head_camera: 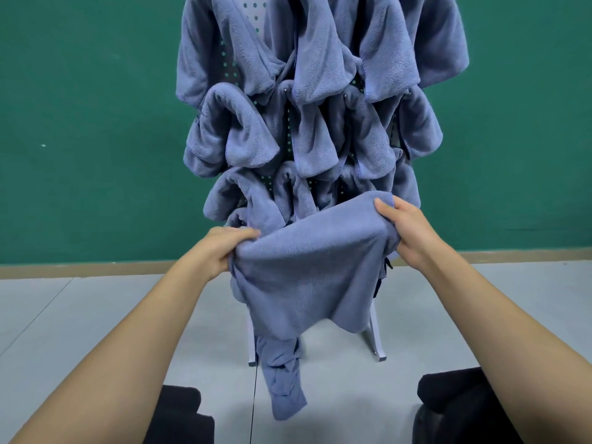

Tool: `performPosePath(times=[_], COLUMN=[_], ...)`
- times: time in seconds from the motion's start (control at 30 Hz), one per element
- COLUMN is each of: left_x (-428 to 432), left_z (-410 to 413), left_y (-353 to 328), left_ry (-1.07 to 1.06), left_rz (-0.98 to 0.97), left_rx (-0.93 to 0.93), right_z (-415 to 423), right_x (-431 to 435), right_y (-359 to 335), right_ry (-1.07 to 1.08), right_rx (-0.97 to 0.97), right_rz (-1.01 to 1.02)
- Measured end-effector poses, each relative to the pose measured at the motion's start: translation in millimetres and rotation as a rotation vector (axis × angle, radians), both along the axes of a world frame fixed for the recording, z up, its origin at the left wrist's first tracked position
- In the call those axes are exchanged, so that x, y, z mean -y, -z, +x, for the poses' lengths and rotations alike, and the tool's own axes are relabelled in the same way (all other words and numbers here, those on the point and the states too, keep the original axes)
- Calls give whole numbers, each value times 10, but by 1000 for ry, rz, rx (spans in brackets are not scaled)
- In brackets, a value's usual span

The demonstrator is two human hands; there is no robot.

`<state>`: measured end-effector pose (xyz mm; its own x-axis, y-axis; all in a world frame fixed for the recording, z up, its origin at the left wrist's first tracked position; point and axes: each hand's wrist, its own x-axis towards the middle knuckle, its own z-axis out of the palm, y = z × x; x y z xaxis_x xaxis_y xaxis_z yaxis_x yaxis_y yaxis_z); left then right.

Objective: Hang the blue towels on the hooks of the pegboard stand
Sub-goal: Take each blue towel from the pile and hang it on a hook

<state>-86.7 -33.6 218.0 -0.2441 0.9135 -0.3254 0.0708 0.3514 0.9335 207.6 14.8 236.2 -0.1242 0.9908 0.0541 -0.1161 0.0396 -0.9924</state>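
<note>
I hold a blue towel (307,270) stretched out in front of the lower part of the pegboard stand (256,17). My left hand (224,248) grips its left edge, and my right hand (407,232) grips its upper right corner, held higher. The towel's lower part hangs down over the stand's legs. Several blue towels (314,75) hang bunched on the hooks in rows and cover nearly all the board. Metal hook tips (347,97) show between them. Another towel (285,386) trails down to the floor below the held one.
The stand's white legs (376,341) rest on a pale grey floor (96,315). A green wall (89,123) with a tan skirting strip runs behind. My dark-clothed knees (448,405) sit at the bottom of the view.
</note>
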Motion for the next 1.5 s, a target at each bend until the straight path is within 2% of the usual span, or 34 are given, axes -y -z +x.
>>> performPosePath(times=[0.1,0.17,0.23,0.3,0.43,0.5,0.57,0.67,0.73,0.8,0.87,0.93,1.0,1.3,1.5], left_x=[10,20,14,1,30,25,24,6,-5,-6,8,36,48,25,97], left_z=[9,19,1,-37,-111,-159,-173,-164,-172,-185,-210,-220,-227,-282,-260], left_y=[102,111,120,139,85,54,43,33,29,4,-30,-66,-89,-121,-142], left_ry=[39,72,76,16,-134,-111,-96,-138,-150,-143,-110,-89,-87,-143,-112], left_rz=[22,21,49,37,-12,-42,-43,-11,34,59,32,-34,-25,128,219], left_rx=[-636,-830,-888,-773,-40,107,114,-16,-34,47,248,429,469,332,165], right_z=[-5,1,8,21,82,123,156,193,218,239,239,218,198,271,310], right_x=[21,29,38,44,45,35,11,-35,-64,-86,-95,-100,-95,-199,-253], right_y=[-37,-44,-45,-45,-57,-66,-53,-10,27,57,64,38,-1,20,107], right_ry=[-14,-15,-10,-4,22,39,54,52,28,16,12,-23,-88,-63,149], right_rx=[13,14,20,17,-27,-34,-12,12,56,116,116,10,-99,-23,134], right_rz=[36,53,60,62,25,2,1,-17,-52,-89,-115,-138,-136,-104,-107])
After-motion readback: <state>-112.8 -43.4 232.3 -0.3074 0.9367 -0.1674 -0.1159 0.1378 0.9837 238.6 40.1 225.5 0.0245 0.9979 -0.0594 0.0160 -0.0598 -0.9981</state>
